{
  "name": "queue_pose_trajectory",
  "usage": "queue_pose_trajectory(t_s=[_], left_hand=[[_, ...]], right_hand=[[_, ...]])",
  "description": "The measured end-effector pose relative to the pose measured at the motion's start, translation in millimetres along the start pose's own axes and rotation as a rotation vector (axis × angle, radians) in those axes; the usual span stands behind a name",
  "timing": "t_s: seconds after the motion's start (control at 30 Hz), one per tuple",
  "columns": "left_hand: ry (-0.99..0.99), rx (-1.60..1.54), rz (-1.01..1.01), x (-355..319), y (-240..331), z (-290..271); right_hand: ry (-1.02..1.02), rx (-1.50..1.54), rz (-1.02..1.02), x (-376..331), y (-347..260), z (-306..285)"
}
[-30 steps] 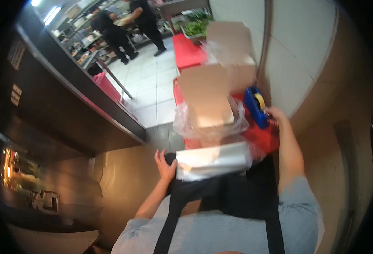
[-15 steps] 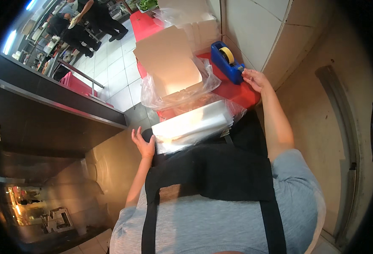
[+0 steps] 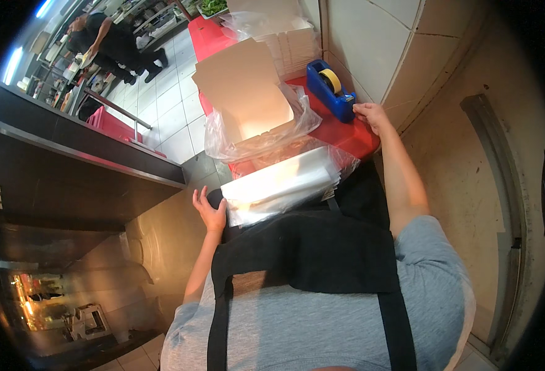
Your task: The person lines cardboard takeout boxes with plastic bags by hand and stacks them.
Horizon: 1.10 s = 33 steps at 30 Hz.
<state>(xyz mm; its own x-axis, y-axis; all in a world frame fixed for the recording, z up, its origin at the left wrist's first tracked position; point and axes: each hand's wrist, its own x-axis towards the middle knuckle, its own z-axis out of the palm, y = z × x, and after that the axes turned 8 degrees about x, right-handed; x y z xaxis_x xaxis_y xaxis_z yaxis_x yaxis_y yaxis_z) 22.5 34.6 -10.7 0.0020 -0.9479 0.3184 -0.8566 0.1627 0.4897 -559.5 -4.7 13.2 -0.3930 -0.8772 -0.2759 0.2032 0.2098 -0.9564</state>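
A stack of flat white sheets in clear plastic wrap (image 3: pixel 285 185) lies across the near end of a red crate top (image 3: pixel 346 133), against my black apron. My left hand (image 3: pixel 210 211) presses its open palm and spread fingers against the stack's left end. My right hand (image 3: pixel 371 116) rests with bent fingers on the red top, just right of a blue tape dispenser (image 3: pixel 329 89) with a yellowish roll, and holds nothing. Behind the stack sits a brown cardboard box (image 3: pixel 244 93), flaps up, inside a clear plastic bag.
A tiled wall (image 3: pixel 402 43) runs along the right. More flat boxes and plastic (image 3: pixel 285 37) stand further back on red crates. A dark steel counter (image 3: pixel 80 167) lies to my left. Two people (image 3: pixel 114 40) stand far off on the tiled floor.
The view has swung down and closer, so the box, dispenser and stack sit larger. Both hands keep their places: left at the stack's end, right beside the dispenser.
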Motion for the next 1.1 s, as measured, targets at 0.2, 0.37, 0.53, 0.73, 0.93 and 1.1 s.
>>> queue_pose_trajectory(t_s=[0.2, 0.37, 0.53, 0.73, 0.93, 1.1], left_hand=[[-0.015, 0.014, -0.002, 0, 1, 0], [-0.069, 0.009, -0.038, 1, 0, 2], [-0.026, 0.028, -0.002, 3, 0, 2], [-0.026, 0.056, 0.008, 2, 1, 2], [-0.035, 0.059, 0.023, 2, 0, 0], [-0.029, 0.067, 0.038, 2, -4, 4]], right_hand=[[0.000, -0.131, -0.144, 12, 14, -6], [0.084, -0.440, -0.375, 24, 30, -7], [0.147, -0.575, -0.529, 21, 26, -6], [0.138, -0.706, -0.498, 10, 8, 1], [0.118, -0.786, -0.494, 13, 0, 4], [0.146, -0.815, -0.552, 24, 15, -7]])
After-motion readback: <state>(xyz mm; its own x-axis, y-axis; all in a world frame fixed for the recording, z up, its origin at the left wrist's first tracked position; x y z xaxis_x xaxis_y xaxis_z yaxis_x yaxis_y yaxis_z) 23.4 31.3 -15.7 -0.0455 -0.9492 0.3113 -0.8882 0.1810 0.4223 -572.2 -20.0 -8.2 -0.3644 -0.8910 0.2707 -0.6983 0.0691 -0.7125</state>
